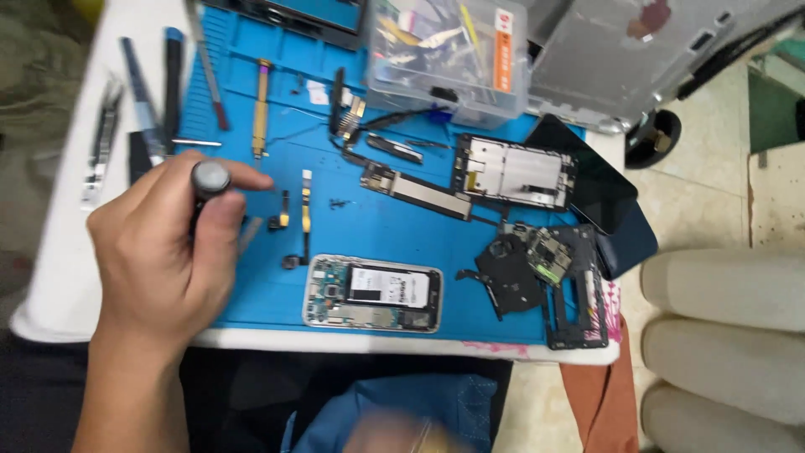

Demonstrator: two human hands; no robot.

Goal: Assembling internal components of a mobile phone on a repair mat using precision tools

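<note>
My left hand (163,252) is closed around a dark screwdriver (210,180), its round grey cap pointing up, above the left part of the blue repair mat (377,226). An opened phone (373,294) with its battery and boards exposed lies flat near the mat's front edge, to the right of my hand. A blurred shape at the bottom edge may be my right hand (394,436); its fingers are too blurred to read.
Flex cables (306,205), a long circuit board (417,189), a metal phone frame (513,170), dark plastic parts (537,268) and a black screen (599,189) lie on the mat. A clear parts box (449,54) stands behind. Tweezers and tools (151,92) lie at left.
</note>
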